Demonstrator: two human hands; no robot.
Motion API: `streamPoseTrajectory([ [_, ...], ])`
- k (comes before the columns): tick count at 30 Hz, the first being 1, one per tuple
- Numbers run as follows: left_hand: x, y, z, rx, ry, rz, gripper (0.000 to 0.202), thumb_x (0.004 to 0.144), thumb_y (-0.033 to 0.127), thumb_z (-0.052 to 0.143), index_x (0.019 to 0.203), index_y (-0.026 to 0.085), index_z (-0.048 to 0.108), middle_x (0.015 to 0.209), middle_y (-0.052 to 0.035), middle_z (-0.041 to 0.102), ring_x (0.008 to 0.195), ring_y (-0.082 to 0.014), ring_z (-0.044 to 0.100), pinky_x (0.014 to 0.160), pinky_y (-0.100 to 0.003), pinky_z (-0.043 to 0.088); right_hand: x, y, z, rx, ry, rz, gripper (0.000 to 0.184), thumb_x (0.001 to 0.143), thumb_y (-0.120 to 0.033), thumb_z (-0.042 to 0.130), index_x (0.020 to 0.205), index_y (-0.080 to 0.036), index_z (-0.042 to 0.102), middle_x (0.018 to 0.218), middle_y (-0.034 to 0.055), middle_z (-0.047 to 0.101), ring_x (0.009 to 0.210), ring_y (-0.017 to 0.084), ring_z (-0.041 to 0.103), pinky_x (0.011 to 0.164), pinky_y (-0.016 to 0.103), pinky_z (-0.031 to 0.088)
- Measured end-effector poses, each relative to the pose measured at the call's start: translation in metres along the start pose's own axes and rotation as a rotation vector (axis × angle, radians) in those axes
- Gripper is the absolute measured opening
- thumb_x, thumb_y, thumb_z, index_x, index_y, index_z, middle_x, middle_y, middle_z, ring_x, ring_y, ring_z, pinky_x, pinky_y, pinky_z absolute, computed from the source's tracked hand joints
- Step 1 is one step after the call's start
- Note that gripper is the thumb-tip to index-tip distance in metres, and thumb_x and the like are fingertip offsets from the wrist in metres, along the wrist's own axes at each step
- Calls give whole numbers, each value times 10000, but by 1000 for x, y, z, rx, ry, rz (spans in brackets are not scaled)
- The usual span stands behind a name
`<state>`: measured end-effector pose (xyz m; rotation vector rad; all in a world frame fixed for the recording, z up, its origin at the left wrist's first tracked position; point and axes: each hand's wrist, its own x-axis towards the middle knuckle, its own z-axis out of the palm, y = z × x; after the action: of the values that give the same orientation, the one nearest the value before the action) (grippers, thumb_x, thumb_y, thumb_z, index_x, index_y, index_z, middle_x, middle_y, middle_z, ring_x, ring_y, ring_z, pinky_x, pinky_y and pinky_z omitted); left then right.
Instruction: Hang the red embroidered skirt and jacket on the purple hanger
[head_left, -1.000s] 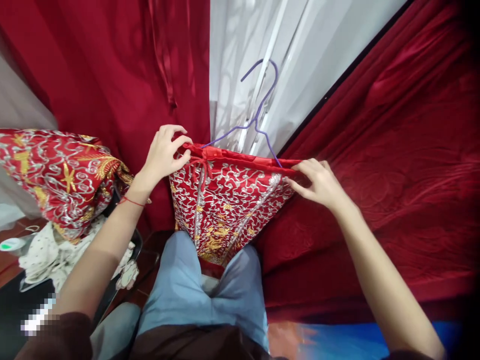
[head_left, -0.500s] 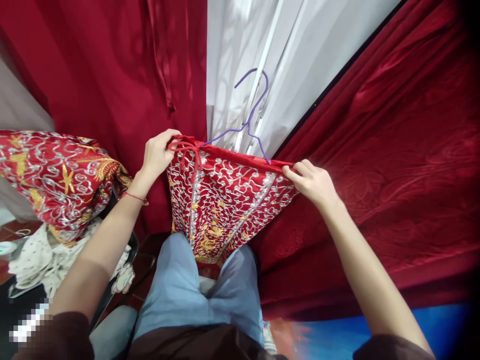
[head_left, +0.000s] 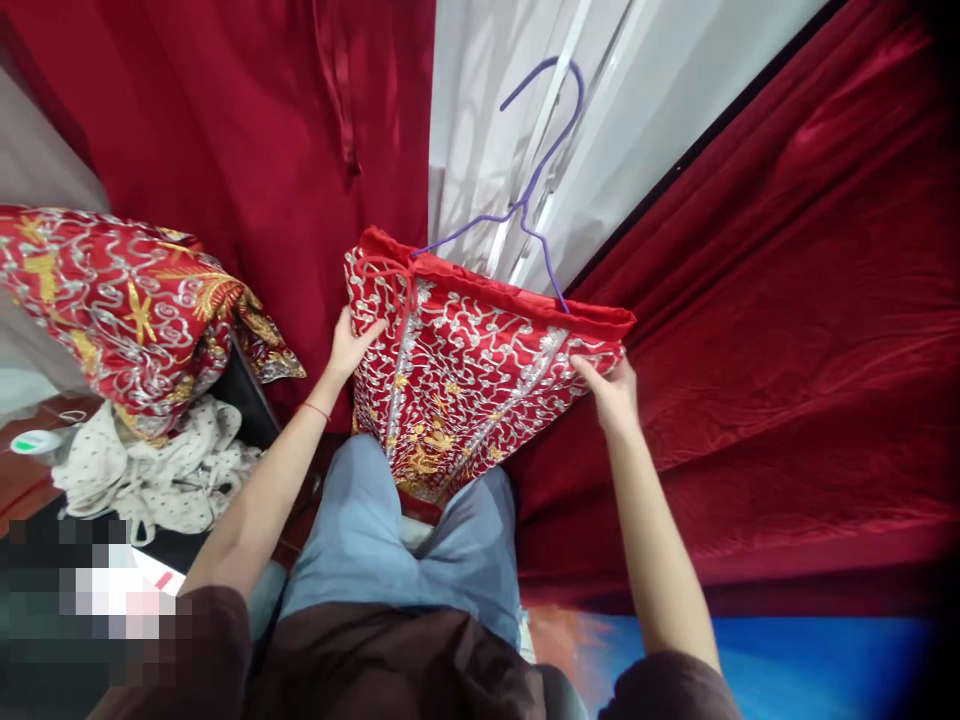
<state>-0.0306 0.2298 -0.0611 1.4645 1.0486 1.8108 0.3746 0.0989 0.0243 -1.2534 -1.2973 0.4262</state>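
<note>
The left hand point(head_left: 356, 345) pinches one side of a red embroidered garment point(head_left: 465, 370), thumb laid over the stitched front and fingers curled behind, while the right hand point(head_left: 611, 385) grips the opposite side the same way, just below the top edge. The garment hangs stretched between them in front of the person, narrowing downward to the knees of a pair of soft blue trousers point(head_left: 345, 530). Raised silver cords squirm across its red cloth in loops and tendrils, two silver-edged seams run down it, and gold motifs cluster low in the middle. Along the top runs a plain, smooth red band point(head_left: 480, 285), with a thin red tie point(head_left: 411, 290) dangling near the left hand. A slim purple hanger point(head_left: 580, 95) slips its sloping arms inside that band, its rounded hook standing up against sheer white fabric point(head_left: 480, 120). Over on the person's left, a second silver-and-gold embroidered cloth point(head_left: 127, 300) droops in folds above a crumpled cream cloth point(head_left: 157, 470) with dark dots. On the right falls a heavy, creased red drape point(head_left: 787, 400).
</note>
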Motion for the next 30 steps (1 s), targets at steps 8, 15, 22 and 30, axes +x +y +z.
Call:
streamPoseTrajectory([
  [8, -67, -76, -39, 275, -67, -339, 439, 663, 530, 755, 822, 127, 684, 857, -101, 762, 788, -241, 693, 751, -345, 550, -68, 71, 35, 105, 138, 403, 552, 543, -498, 847, 930, -119, 740, 978, 131, 770, 960, 300, 704, 924, 464, 538],
  [15, -48, -92, -7, 310, 82, -261, 341, 785, 477, 617, 853, 144, 646, 919, -111, 748, 838, -220, 667, 809, -322, 515, -103, 76, 41, 13, 138, 333, 495, 617, -551, 814, 822, -106, 742, 911, 137, 771, 878, 284, 705, 873, 421, 541],
  [22, -73, -89, 1, 249, 70, -265, 367, 844, 490, 554, 957, 147, 621, 1043, -126, 723, 966, -236, 660, 942, -371, 490, -131, 80, 56, 46, 327, 363, 574, 670, -577, 782, 943, -74, 739, 984, 162, 763, 934, 278, 707, 873, 388, 553],
  [30, -90, -32, -80, 158, -86, -425, 588, 583, 502, 842, 1005, 177, 591, 986, -78, 745, 977, -240, 691, 982, -422, 495, -143, 82, 54, -82, 379, 299, 690, 731, -625, 720, 1143, -73, 677, 1128, 180, 721, 1051, 305, 677, 959, 428, 526],
])
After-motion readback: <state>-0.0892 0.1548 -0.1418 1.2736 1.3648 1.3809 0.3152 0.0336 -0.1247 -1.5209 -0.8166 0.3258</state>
